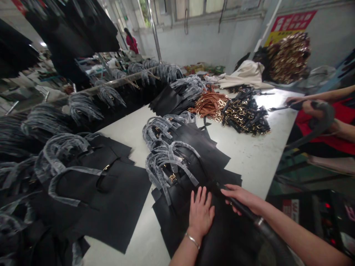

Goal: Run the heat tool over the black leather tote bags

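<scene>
My left hand (201, 216) lies flat, fingers stretched out, on a black bag panel (177, 210) at the front of the table. My right hand (244, 197) is wrapped round the handle of a black hand tool with a hose (251, 215). A metal clamp sits where the hose joins it. The tool's tip is close over the black panel, right of my left fingers; whether it touches I cannot tell. Just beyond are plastic-wrapped bag handles (163, 166) and a small gold buckle (173, 178). More black panels (205, 144) lie stacked behind.
Black bag panels with wrapped handles (111, 199) cover the table's left side. Brown straps (210, 103) and black straps with gold buckles (245, 111) are heaped at the back. At right, a co-worker's hands (310, 106) hold a similar hose tool. A control box (316, 214) stands below.
</scene>
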Tool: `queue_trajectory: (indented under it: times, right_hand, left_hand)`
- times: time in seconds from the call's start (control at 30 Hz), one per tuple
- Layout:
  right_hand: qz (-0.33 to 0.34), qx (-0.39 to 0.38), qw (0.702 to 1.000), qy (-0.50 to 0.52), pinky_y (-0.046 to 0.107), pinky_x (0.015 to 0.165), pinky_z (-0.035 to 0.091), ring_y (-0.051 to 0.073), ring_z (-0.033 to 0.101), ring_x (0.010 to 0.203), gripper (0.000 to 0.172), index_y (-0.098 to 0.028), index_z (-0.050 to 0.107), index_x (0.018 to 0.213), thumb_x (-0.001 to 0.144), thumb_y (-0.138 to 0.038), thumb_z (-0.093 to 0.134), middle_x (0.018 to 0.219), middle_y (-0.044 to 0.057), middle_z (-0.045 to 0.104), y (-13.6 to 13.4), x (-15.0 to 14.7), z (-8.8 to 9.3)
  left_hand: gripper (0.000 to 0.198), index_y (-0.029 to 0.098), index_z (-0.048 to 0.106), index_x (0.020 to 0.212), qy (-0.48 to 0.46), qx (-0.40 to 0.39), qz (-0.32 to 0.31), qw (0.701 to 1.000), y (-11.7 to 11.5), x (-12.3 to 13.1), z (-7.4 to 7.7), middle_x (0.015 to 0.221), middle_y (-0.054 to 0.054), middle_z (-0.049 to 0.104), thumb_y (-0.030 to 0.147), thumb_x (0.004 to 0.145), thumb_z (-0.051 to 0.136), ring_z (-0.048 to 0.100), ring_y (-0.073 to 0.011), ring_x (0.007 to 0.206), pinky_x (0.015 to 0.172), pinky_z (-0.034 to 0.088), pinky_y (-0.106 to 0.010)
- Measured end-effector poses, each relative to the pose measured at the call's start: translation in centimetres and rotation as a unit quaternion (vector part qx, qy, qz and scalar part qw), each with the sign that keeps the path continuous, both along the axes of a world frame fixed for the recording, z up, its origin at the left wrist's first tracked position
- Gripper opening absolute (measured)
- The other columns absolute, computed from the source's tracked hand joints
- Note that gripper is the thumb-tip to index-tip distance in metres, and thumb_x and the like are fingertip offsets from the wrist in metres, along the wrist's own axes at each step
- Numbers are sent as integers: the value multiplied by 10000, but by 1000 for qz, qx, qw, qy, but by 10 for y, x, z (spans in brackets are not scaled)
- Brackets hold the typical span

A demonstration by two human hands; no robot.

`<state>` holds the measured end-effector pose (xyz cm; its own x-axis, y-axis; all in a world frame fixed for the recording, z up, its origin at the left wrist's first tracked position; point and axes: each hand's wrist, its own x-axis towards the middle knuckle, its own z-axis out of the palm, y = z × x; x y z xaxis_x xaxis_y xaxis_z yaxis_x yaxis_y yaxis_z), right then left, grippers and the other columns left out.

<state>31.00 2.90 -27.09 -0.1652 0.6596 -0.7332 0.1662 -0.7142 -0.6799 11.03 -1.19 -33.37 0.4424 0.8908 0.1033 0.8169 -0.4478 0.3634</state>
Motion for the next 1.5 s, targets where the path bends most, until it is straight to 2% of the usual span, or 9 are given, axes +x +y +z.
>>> queue_trajectory:
  times: [0.13, 0.27, 0.4, 0.63, 0.87, 1.1, 1.23, 1.37, 1.5]
  right_hand:
    - [-41, 50, 998, -15, 184, 301, 418, 96, 542, 375, 455, -200, 502, 1195, 850, -479, 607, 674, -18, 608, 24, -9, -1]
    - [-95, 94, 990, -39, 166, 339, 435, 67, 542, 406, 370, -222, 494, 1156, 894, -477, 547, 734, -28, 588, 38, 11, 9]
    - [-71, 52, 996, -33, 173, 293, 412, 87, 537, 374, 338, -188, 532, 1023, 859, -475, 603, 679, -9, 601, 38, 38, 11]
    - [-55, 22, 998, -7, 170, 293, 432, 87, 540, 361, 295, -212, 494, 971, 872, -475, 585, 647, -29, 607, 69, 38, -6]
    - [-34, -7, 999, -8, 201, 284, 442, 118, 556, 362, 289, -186, 515, 935, 865, -454, 595, 626, 4, 634, 63, 48, 0]
    - [-125, 137, 981, -53, 163, 309, 410, 70, 527, 372, 411, -217, 510, 1217, 870, -414, 608, 702, -33, 592, 91, 36, 1]
    - [-134, 150, 978, -58, 193, 313, 429, 95, 545, 387, 523, -228, 474, 1319, 850, -398, 634, 722, -17, 604, 64, 71, 12]
    - [-152, 121, 978, -79, 201, 317, 426, 101, 545, 393, 617, -216, 436, 1374, 829, -395, 662, 734, -6, 605, 5, 105, 24]
    - [-185, 82, 973, -108, 203, 331, 429, 98, 543, 408, 631, -202, 432, 1386, 829, -401, 652, 773, 11, 620, -53, 116, 29]
  left_hand:
    - [483, 264, 434, 1402, -5, -4, 3, 1000, 1, 0, -2, 1530, -60, 305, 421, 945, 441, 232, -276, 1419, 1152, 219, -562]
    - [497, 276, 415, 1415, -9, -12, 5, 1000, 2, 1, -4, 1535, -57, 293, 433, 945, 441, 227, -281, 1421, 1150, 217, -574]
    - [508, 282, 381, 1434, 6, 1, -2, 1000, 2, 1, -9, 1546, -51, 263, 401, 945, 448, 235, -273, 1419, 1143, 248, -570]
    - [550, 298, 338, 1449, 48, 63, 4, 997, 2, 1, -17, 1537, -36, 292, 462, 939, 460, 277, -265, 1402, 1111, 328, -547]
    - [545, 318, 324, 1453, 76, 76, 3, 994, 3, 2, -16, 1548, -6, 264, 492, 947, 424, 257, -246, 1411, 1114, 337, -520]
    - [562, 311, 340, 1450, 82, 80, -2, 993, 4, 2, -18, 1543, -18, 278, 464, 926, 473, 284, -280, 1396, 1104, 336, -535]
    - [545, 304, 360, 1442, 82, 67, -4, 994, 9, 2, -17, 1545, -18, 274, 363, 917, 495, 268, -274, 1404, 1120, 305, -536]
    - [515, 292, 417, 1412, 78, 59, 0, 995, 28, 2, -11, 1532, -31, 302, 314, 905, 504, 264, -271, 1406, 1140, 240, -549]
    - [490, 272, 428, 1409, 92, 59, 10, 994, 56, -2, -7, 1535, -51, 290, 326, 924, 474, 232, -272, 1419, 1152, 156, -568]
